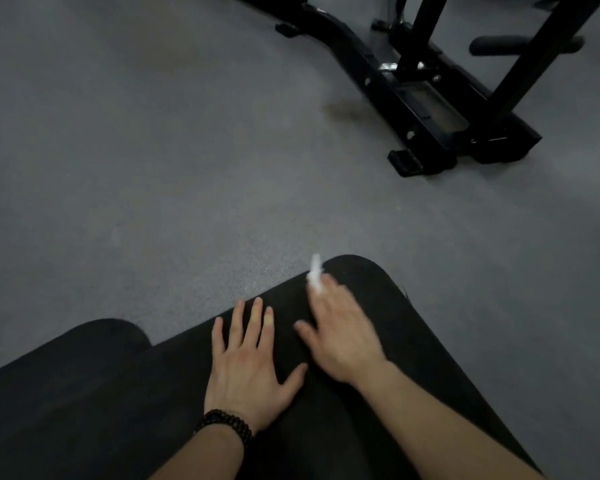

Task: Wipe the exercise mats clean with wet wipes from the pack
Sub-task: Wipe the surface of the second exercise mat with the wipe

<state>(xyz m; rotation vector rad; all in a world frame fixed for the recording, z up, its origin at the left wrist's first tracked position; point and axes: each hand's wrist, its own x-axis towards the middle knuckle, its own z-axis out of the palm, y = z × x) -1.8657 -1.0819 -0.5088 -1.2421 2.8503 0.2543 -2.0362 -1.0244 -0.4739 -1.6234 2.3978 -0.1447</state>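
My left hand (246,362) is flat on the black mat (326,403), fingers straight and spread, palm down, pinning it to the grey floor (153,168). My right hand (340,327) is out ahead of it on the same mat, blurred, with the white wipe (315,271) poking out past my fingertips near the rounded far end; the fingers look fairly straight over it, but with the blur I can't tell whether they're pressing it flat or pinching it. A second mat (66,375) lies just beside this one on my left, its rounded end showing. The wipe is thin, limp and damp, I'd say, so it will bunch and roll unless I keep flat fingers across most of it. The mat looks soft and light enough to creep on the floor, hence the bracing hand; best hold is a flat palm near the stroke, not a grab at the edge. No pack in sight here. Black gym equipment (430,109) stands well apart at the top right, and there's a beaded bracelet (222,424) on my left wrist.
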